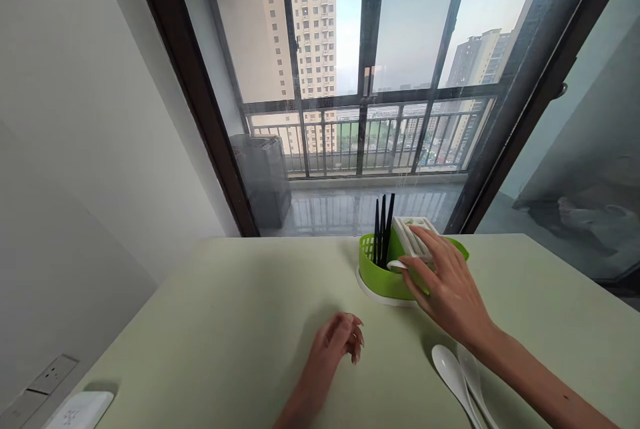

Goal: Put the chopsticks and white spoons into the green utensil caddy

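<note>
Over the green utensil caddy (383, 282) at the table's far edge is my right hand (447, 282), its fingers bent around a white spoon (397, 265). Only the spoon's end shows by the thumb; the rest is hidden. Several black chopsticks (384, 229) stand upright in the caddy's left part, beside a white slotted holder (413, 232) that my fingers partly cover. My left hand (337, 339) is in front of the caddy, fingers curled in, with nothing seen in it. Two white spoons (451, 372) lie side by side under my right forearm.
The pale green table (225, 322) reaches to a glass door with a dark frame (200, 102). A white object (83, 409) lies at the near left corner, close to a wall socket (53, 373). Behind the glass is a balcony with a grey box-shaped item (260, 182).
</note>
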Action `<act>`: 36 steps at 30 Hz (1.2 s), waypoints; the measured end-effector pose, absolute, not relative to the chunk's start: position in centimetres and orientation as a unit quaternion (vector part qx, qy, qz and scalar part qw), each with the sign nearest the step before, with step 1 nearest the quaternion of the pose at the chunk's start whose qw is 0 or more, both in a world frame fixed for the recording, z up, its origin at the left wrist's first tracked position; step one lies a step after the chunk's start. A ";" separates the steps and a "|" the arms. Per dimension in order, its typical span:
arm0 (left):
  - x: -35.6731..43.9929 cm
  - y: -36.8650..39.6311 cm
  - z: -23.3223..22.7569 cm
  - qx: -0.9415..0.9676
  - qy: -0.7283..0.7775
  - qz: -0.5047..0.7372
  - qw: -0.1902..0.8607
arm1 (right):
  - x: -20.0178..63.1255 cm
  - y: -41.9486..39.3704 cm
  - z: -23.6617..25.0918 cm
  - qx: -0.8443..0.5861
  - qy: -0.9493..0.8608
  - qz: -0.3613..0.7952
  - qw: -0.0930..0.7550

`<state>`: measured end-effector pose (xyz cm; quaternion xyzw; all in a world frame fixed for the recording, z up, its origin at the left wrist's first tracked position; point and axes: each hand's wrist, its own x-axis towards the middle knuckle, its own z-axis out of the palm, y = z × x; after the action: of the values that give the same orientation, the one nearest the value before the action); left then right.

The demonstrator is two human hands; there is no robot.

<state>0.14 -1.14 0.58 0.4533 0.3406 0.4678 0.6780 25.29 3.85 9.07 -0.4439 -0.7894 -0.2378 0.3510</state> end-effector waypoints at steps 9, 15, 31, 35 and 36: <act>0.3 -1.3 1.3 0.444 0.364 0.469 0.671 | 25.0 3.0 9.7 -0.448 -0.791 -0.219 0.355; 0.3 -1.3 1.0 0.456 0.365 0.465 0.665 | 24.7 2.0 10.3 -0.438 -0.793 -0.213 0.366; 0.3 -1.3 1.2 0.456 0.366 0.461 0.667 | 24.8 0.2 11.5 -0.427 -0.800 -0.170 0.385; 0.3 -1.2 1.2 0.453 0.374 0.461 0.665 | 27.0 -2.0 11.1 -0.459 -0.794 -0.141 0.373; 0.3 -1.2 1.2 0.454 0.374 0.459 0.665 | 27.8 -2.5 10.7 -0.474 -0.795 -0.127 0.357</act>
<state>0.35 -1.23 1.24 0.4543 0.3739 0.4594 0.6654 27.78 -2.51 10.70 -0.4738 -0.7949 -0.1265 0.3572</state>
